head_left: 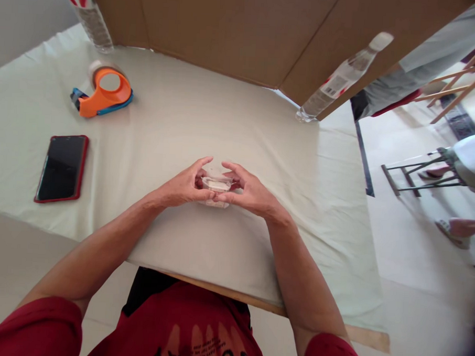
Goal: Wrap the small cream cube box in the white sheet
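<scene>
Between my two hands, near the front of the cloth-covered table (177,112), is a small clear plastic container (217,184) with something whitish inside it. My left hand (187,185) curls around its left side, thumb along the near face. On the other side, my right hand (249,189) grips it the same way. The two thumb tips almost meet at the front. Fingers on the far side are partly hidden behind the container, and its lid edge is hard to make out.
An orange tape dispenser (107,91) lies at the back left, with a red-cased phone (62,168) nearer. Water bottles (340,80) stand by the tall cardboard panels (228,30) on both sides. People and a folding stool (422,173) are beyond the right edge.
</scene>
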`<action>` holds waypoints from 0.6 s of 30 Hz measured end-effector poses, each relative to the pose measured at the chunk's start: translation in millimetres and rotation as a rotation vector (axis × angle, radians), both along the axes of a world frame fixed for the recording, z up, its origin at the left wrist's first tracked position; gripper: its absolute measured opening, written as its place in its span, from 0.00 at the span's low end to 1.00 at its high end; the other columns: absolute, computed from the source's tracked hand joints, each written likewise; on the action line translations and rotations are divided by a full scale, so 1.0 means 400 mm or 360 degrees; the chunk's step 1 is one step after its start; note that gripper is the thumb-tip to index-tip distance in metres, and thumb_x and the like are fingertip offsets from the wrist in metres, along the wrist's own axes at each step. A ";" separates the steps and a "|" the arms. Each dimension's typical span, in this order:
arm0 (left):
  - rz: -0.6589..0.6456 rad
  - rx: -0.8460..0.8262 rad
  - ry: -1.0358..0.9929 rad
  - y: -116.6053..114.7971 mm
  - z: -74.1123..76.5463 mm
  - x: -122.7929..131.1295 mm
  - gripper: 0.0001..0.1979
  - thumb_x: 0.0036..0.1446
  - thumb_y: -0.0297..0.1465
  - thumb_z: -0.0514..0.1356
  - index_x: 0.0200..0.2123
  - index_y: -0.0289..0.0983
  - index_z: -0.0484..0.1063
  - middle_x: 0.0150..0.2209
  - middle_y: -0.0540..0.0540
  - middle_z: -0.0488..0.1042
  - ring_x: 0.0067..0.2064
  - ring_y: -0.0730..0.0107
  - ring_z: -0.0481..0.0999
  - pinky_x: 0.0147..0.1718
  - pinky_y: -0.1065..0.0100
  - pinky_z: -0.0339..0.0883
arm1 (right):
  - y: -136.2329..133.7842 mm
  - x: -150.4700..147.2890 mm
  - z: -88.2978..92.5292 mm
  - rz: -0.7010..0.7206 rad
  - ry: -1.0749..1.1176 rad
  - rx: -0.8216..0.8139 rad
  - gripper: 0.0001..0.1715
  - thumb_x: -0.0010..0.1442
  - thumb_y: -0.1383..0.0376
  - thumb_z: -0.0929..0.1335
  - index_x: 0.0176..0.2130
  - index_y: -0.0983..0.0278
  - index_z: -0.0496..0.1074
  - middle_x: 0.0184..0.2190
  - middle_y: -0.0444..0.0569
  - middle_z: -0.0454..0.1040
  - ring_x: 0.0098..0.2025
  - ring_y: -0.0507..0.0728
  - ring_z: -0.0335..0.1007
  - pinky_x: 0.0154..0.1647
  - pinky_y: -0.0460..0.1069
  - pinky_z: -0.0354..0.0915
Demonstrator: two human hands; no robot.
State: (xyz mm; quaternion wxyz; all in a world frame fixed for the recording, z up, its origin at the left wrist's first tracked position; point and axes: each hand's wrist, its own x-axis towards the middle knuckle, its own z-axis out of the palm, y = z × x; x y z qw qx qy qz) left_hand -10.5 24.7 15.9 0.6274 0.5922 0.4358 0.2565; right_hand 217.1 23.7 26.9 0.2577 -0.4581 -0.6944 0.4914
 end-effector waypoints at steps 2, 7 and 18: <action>0.0010 0.0025 0.0021 0.001 -0.005 0.001 0.54 0.49 0.41 0.70 0.73 0.38 0.45 0.52 0.38 0.72 0.45 0.61 0.78 0.43 0.62 0.71 | -0.004 -0.002 0.002 0.0034 -0.0125 0.0106 0.50 0.52 0.50 0.77 0.66 0.62 0.62 0.58 0.60 0.74 0.54 0.65 0.74 0.54 0.59 0.70; 0.0039 0.0102 0.0134 -0.007 0.003 0.009 0.52 0.52 0.41 0.68 0.73 0.37 0.45 0.48 0.41 0.75 0.42 0.63 0.77 0.40 0.65 0.69 | -0.010 -0.010 -0.015 -0.0015 -0.0192 0.0122 0.48 0.56 0.49 0.74 0.67 0.65 0.61 0.57 0.61 0.75 0.51 0.64 0.75 0.52 0.60 0.71; 0.0032 -0.0007 -0.0092 -0.003 -0.011 0.019 0.53 0.53 0.39 0.68 0.74 0.34 0.42 0.55 0.34 0.74 0.49 0.57 0.78 0.49 0.57 0.70 | -0.003 -0.013 -0.013 -0.0201 0.0101 -0.0005 0.41 0.56 0.55 0.73 0.64 0.64 0.65 0.56 0.59 0.75 0.54 0.63 0.74 0.56 0.59 0.69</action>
